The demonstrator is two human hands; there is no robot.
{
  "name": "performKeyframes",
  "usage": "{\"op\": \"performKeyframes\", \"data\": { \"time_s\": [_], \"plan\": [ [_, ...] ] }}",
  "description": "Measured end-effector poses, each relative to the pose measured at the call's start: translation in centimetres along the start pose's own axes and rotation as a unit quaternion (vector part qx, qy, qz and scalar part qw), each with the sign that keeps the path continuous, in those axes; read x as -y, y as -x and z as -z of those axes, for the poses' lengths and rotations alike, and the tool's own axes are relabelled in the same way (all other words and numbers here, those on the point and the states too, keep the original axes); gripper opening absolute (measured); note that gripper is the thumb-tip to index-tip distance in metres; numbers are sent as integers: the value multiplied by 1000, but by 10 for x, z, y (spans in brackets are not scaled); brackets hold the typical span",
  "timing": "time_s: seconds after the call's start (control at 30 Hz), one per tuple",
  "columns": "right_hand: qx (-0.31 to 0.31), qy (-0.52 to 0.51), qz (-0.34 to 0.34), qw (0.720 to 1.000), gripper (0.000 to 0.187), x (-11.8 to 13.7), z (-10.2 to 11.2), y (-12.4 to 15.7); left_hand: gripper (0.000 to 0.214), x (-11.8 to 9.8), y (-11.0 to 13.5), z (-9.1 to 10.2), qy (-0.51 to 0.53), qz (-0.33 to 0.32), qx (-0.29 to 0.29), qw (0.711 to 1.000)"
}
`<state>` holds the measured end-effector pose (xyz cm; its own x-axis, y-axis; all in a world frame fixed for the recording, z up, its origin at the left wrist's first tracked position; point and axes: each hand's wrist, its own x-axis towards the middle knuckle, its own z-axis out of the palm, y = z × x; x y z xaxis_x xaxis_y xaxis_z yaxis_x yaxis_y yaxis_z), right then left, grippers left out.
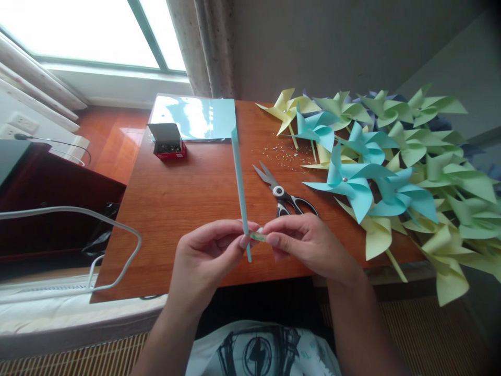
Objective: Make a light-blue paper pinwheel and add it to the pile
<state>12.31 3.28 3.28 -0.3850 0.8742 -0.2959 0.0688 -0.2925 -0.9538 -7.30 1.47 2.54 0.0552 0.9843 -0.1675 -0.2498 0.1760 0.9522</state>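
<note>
My left hand (pixel 209 253) pinches a light blue rolled paper stick (pixel 239 177) near its lower end, holding it nearly upright above the table's front part. Against the stick, between both hands, is what looks like a small roll of tape (pixel 257 236) with green marks. The fingers of my right hand (pixel 303 243) are closed on it, and they cover part of it. Just beyond my right hand lie scissors (pixel 278 192) with black and white handles, their blades slightly apart.
Many paper pinwheels in blue (pixel 344 180), green (pixel 442 169) and yellow (pixel 378 237) are piled on the table's right side. Small scraps (pixel 287 154) are scattered near them. A red box (pixel 170 149) of small dark pieces and a sleeve of blue sheets (pixel 195 117) lie at the back left.
</note>
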Motion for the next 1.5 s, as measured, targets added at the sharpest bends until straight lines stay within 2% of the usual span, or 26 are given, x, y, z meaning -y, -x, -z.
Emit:
{"op": "performKeyframes", "data": {
  "time_s": [0.2,0.4,0.6,0.8,0.97,1.07,1.2,1.33,1.43,1.5],
  "plan": [
    [1,-33,18,999,22,-3,3,0,9,-4,-3,-3,45,20,-14,999],
    [-8,-38,56,998,35,-9,8,-3,7,-4,-6,0,92,67,-2,994],
    [-3,-22,49,999,24,-11,6,-6,6,-1,-8,2,140,109,-21,984],
    [-79,33,60,995,20,-15,-1,-12,10,2,-11,5,157,129,-36,979],
    [-130,99,74,984,17,-9,-4,-18,15,11,-18,11,158,110,-83,978],
    [-154,175,98,968,14,-2,-6,-24,16,15,-21,14,167,105,-97,976],
    [-165,280,143,935,14,5,-7,-42,16,16,-23,17,181,99,-82,975],
    [-148,406,168,886,14,11,-9,-79,14,17,-24,21,202,94,-74,972],
    [-120,499,151,845,15,14,-14,-115,15,19,-24,24,214,96,-76,969],
    [-122,541,138,821,18,16,-17,-138,15,20,-23,25,228,97,-74,966]
  ]
}}
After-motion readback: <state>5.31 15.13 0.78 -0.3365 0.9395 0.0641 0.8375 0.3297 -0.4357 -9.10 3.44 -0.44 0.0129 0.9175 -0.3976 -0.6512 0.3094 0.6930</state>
